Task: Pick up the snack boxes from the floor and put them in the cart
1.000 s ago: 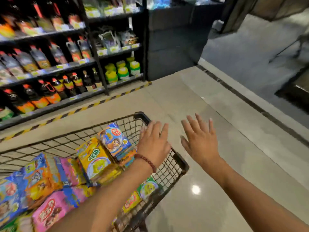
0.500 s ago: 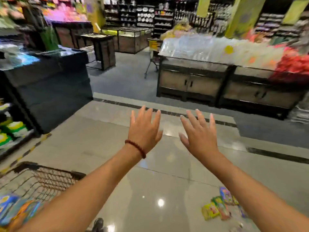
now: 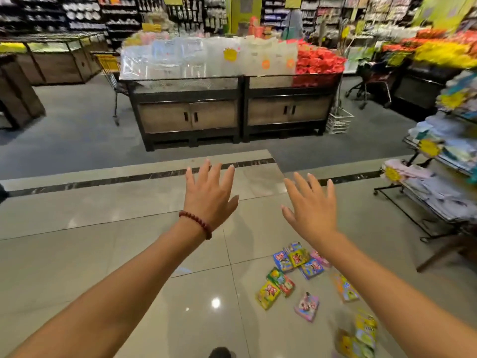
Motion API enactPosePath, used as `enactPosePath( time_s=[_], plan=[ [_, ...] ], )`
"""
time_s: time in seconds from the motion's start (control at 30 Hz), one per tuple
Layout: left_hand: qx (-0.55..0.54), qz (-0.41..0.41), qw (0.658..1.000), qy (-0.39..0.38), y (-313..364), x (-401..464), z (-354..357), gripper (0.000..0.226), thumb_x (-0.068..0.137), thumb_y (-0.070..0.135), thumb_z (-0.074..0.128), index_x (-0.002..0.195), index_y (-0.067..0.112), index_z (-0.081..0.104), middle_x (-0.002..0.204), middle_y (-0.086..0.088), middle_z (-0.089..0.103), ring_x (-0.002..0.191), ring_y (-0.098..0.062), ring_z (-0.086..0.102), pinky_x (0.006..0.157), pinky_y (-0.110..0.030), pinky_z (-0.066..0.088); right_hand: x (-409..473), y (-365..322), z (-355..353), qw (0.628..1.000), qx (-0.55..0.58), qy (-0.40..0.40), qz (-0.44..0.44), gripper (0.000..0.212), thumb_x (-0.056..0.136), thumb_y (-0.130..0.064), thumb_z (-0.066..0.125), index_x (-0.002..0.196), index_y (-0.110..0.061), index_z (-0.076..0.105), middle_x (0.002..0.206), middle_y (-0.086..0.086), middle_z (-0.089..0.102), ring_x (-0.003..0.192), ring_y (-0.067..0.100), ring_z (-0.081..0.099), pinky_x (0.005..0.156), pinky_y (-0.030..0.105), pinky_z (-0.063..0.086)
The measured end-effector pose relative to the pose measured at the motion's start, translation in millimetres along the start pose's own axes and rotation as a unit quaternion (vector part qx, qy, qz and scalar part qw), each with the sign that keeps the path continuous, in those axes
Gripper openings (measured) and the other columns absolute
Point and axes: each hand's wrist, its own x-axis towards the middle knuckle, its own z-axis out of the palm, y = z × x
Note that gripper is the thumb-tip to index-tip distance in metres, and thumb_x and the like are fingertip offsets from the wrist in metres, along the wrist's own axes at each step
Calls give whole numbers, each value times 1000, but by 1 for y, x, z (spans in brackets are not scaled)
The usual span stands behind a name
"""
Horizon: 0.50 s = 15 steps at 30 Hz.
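Note:
Several colourful snack boxes (image 3: 299,275) lie scattered on the shiny tiled floor at the lower right, partly behind my right forearm. Among them are a yellow box (image 3: 268,294), a pink box (image 3: 306,306) and a blue box (image 3: 311,268). My left hand (image 3: 210,195), with a red bead bracelet at the wrist, is stretched forward with fingers spread and holds nothing. To its right my right hand (image 3: 311,205) is also spread flat and empty. Both hands hover well above the floor. The cart is out of view.
A dark display table (image 3: 232,112) with cupboard doors and bagged goods stands ahead across a grey carpet strip. A wire rack (image 3: 438,187) of packaged goods stands at the right. Another display unit (image 3: 18,94) is at the far left. A shoe tip (image 3: 219,353) shows at the bottom edge.
The view has swung right, away from the cart, which has left the frame. The snack boxes on the floor have come into view. Both hands stay spread and empty.

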Motion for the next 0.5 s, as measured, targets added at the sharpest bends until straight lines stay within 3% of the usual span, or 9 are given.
enactPosePath(
  time_s=[0.23,0.37,0.5],
  plan=[
    [-32,56,997,-52,18,99,82,67,92,55,41,146,22,18,151,-8,24,142,-29,17,113,-57,17,40,40,87,995,-5,-68,72,62,83,-39,66,138,-17,49,145,10,46,135,31,40,111,57,22],
    [-41,97,987,-119,31,140,139,65,93,55,37,146,24,17,153,-7,20,143,-29,12,113,-54,14,44,60,144,988,-7,-98,117,62,64,-32,82,120,-12,64,123,14,62,111,34,60,96,62,39],
    [-38,129,970,-202,52,173,189,69,94,56,34,149,23,8,156,-8,13,144,-29,8,114,-53,12,32,78,192,983,-8,-115,141,61,61,-34,84,115,-12,66,117,13,64,105,34,62,91,61,43]
  ],
)
